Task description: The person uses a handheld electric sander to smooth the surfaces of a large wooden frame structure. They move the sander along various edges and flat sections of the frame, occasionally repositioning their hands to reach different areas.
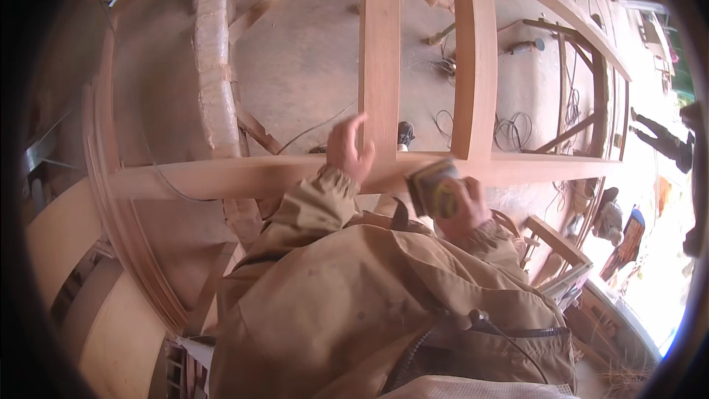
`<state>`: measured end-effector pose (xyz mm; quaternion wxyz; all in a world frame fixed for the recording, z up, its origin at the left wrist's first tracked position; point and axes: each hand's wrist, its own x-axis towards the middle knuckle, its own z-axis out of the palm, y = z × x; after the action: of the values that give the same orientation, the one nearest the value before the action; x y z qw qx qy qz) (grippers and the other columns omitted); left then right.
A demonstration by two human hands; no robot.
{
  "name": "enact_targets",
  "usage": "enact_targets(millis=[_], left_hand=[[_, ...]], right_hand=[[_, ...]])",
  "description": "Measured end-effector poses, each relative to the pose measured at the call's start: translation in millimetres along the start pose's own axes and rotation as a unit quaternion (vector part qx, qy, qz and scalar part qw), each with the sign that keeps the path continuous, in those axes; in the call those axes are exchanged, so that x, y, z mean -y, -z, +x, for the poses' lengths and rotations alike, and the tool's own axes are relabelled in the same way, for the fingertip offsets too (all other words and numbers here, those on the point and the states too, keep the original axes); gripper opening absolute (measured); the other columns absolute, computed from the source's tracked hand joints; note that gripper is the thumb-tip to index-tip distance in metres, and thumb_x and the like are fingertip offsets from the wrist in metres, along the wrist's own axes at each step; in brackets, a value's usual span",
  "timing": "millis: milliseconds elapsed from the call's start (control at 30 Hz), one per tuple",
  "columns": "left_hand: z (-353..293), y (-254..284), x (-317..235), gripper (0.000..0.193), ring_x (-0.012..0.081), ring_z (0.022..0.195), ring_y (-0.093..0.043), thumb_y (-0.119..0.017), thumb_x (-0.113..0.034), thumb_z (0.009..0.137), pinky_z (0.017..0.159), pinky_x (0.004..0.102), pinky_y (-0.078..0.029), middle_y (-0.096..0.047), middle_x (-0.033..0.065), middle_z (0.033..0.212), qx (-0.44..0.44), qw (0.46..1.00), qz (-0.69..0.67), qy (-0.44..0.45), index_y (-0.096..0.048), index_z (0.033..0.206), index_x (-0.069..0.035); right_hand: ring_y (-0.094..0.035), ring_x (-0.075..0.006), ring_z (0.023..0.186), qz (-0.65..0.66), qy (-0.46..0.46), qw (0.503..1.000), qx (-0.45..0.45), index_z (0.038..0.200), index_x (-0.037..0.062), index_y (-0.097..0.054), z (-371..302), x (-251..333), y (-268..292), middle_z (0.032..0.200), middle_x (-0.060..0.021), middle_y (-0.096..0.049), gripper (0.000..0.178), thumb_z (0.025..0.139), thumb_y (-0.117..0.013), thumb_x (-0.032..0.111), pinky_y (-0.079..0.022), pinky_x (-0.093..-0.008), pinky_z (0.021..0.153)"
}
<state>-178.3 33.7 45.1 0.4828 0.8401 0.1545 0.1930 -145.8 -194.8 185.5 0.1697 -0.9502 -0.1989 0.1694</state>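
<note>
Right hand (pixel 468 210) grips sander (pixel 434 189) at near side of rail (pixel 388 173); blurred, contact unclear. Left hand (pixel 351 151) empty, fingers loose, over rail; touch unclear. Probably best: base flat, light even passes along grain, left fingers clear. Sander dark, yellow-green markings; rail bare, pinkish-brown. Slats (pixel 380 52) run off rail's far side.

Right hand (pixel 473 213): grips blurred block-shaped tool (pixel 430 186) at near rail (pixel 173 181) of wooden frame (pixel 474 66). Left hand (pixel 347 149): fingers extended, by crossbar (pixel 380 44), holding nothing.
</note>
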Motion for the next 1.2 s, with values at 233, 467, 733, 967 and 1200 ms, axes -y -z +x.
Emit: enact_targets(millis=[233,467,733,967,1200], left_hand=[[-67.3,23.8,-37.3,0.059,0.0346,0.116,-0.052,-0.065,-0.014,0.069,0.098,0.0456,-0.040,-0.053,0.0179,0.126,0.139,0.983,-0.086,-0.083,-0.047,0.124,0.002],[-48.3,-5.1,-3.6,0.050,0.0304,0.115,-0.052,-0.064,-0.018,0.075,0.097,0.0452,-0.041,-0.056,0.0149,0.121,0.091,0.980,-0.057,-0.166,-0.050,0.119,0.002],[66.4,-41.7,28.5,0.051,0.0323,0.109,-0.052,-0.067,-0.022,0.069,0.094,0.0424,-0.040,-0.057,0.0138,0.112,0.038,0.983,-0.087,-0.159,-0.053,0.116,-0.007],[152.6,-48.3,37.1,0.042,0.0318,0.101,-0.053,-0.069,-0.029,0.067,0.089,0.0404,-0.040,-0.059,0.0134,0.103,0.064,0.979,-0.013,-0.192,-0.054,0.100,-0.006],[-6.7,-41.2,12.5,0.024,0.0247,0.099,-0.058,-0.062,-0.018,0.082,0.085,0.0390,-0.046,-0.062,0.0084,0.104,-0.050,0.983,0.039,-0.175,-0.061,0.101,-0.004]], right_hand=[[-0.055,-0.0321,0.099,-0.028,0.016,0.999,0.027,0.112,0.0263,-0.056,2.8,69.8,-74.6,0.110,-0.0105,-0.048,0.062,0.054,-0.074,0.015,-0.052,-0.0439,0.063],[-0.054,-0.0353,0.095,-0.001,0.016,0.999,-0.036,0.117,0.0258,-0.053,25.2,75.9,-84.8,0.110,-0.0130,-0.050,0.066,0.055,-0.073,0.016,-0.052,-0.0456,0.063],[-0.058,-0.0290,0.096,-0.055,0.059,0.992,-0.097,0.111,0.0193,-0.057,145.7,78.7,-62.8,0.107,-0.0094,-0.054,0.055,0.059,-0.074,0.018,-0.054,-0.0425,0.071],[-0.058,-0.0311,0.098,-0.094,0.012,0.984,-0.152,0.116,0.0244,-0.055,225.2,85.1,-49.6,0.111,-0.0103,-0.054,0.056,0.062,-0.071,0.030,-0.052,-0.0433,0.076],[-0.057,-0.0334,0.088,-0.014,0.055,0.995,-0.076,0.108,0.0202,-0.059,77.9,76.4,-74.7,0.101,-0.0121,-0.053,0.053,0.057,-0.071,0.013,-0.053,-0.0418,0.066]])
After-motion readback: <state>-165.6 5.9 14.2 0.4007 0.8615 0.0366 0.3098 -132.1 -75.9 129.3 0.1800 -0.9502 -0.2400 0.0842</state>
